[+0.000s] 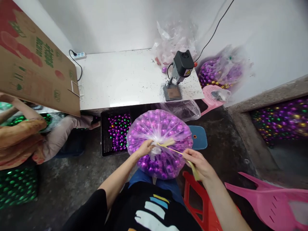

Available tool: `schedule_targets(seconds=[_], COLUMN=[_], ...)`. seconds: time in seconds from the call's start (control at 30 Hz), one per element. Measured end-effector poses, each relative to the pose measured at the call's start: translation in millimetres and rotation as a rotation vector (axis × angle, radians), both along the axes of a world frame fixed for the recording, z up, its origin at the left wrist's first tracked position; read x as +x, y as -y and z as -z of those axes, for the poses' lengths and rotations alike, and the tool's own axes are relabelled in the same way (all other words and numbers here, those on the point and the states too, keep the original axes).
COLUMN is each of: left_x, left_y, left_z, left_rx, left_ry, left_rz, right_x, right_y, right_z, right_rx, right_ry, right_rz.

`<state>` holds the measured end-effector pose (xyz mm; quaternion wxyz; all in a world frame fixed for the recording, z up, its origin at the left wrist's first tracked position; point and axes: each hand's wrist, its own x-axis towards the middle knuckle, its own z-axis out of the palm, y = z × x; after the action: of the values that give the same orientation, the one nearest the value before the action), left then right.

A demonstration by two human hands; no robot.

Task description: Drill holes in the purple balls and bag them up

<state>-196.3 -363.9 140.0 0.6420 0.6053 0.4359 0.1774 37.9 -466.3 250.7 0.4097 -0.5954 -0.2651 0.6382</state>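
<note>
A big clear plastic bag (166,166) full of shiny purple balls stands in front of my legs, its top gathered into a bunched neck. My left hand (146,148) is closed on that neck from the left side. Stretched taut from the neck to the right runs a thin yellow strip (171,149). My right hand (196,162) pinches the strip, and a loose, wider tail of it hangs below the fingers. Another short piece of the strip sticks out over the top of the bag by the neck.
Left of the bag is a black crate (104,141) of purple and green balls. Behind stands a white table (120,80) with a small machine (183,65). A blue stool (201,138), red stool (199,195) and pink chair (267,202) are rightward. A seated person (21,141) is at left, near a cardboard box (40,61).
</note>
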Motion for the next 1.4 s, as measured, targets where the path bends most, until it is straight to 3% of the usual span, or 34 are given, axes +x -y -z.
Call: schedule_targets(seconds=[0.1,0.2,0.33,0.5,0.57,0.67,0.8,0.93,1.2,1.4], left_x=[15,30,32,31,30,29,32,35,34,32], left_y=[4,12,24,36,38,41,44,46,47,45], left_z=[-8.0,-19.7,-44.5,-67.6,-67.0,-58.8,-47.0,-44.0,-47.0,-51.0], left_rx=[0.049,0.089,0.105,0.080,0.044,-0.026,-0.090,-0.080,0.044,0.108], left_ry=[-0.035,-0.133,-0.319,-0.451,-0.424,-0.312,-0.163,-0.115,-0.190,-0.221], left_rz=[0.040,0.056,0.046,-0.044,-0.081,-0.132,-0.189,-0.228,-0.249,-0.233], right_x=[-7,-25,-29,-20,-17,-13,-14,-21,-35,-35], right_y=[11,8,-31,-86,-83,-56,-24,-22,-43,-25], right_z=[-35.5,-47.2,-35.6,-3.8,14.3,42.5,63.2,58.3,44.5,43.7], right_rx=[-0.016,0.016,0.080,0.218,0.232,0.226,0.243,0.307,0.450,0.469], right_ry=[-0.109,-0.137,-0.171,-0.096,0.025,0.212,0.352,0.440,0.701,0.863], right_rz=[0.056,0.094,0.102,0.224,0.267,0.307,0.188,0.062,-0.135,-0.274])
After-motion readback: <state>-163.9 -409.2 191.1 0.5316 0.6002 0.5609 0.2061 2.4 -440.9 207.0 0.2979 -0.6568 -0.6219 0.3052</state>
